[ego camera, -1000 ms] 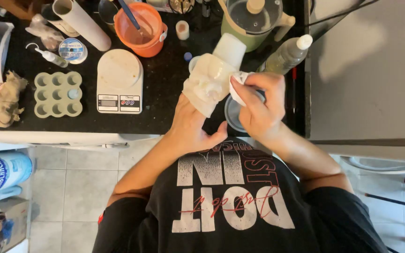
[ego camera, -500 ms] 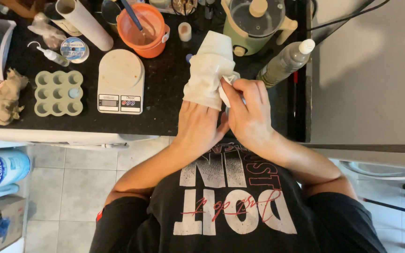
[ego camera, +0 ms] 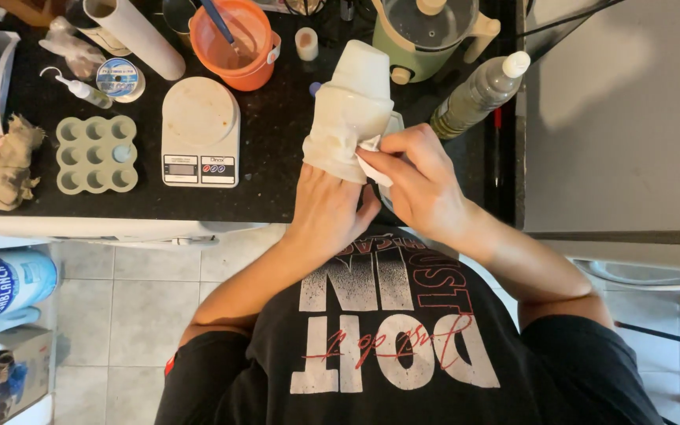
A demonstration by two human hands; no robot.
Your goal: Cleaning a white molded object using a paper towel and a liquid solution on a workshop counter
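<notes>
Right now your left hand (ego camera: 326, 211) grips the pale cream rubbery mould (ego camera: 349, 118) while your right hand (ego camera: 417, 179) pinches its lower edge, so the peeling calls for a steady hold.

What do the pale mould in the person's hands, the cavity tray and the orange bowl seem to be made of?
Pale mould: probably soft silicone or rubber, matte, its lower edge creased where the left hand holds it. Cavity tray: likely silicone, dull grey-green with rounded cups. Orange bowl: seemingly plastic, smooth, slightly translucent.
</notes>
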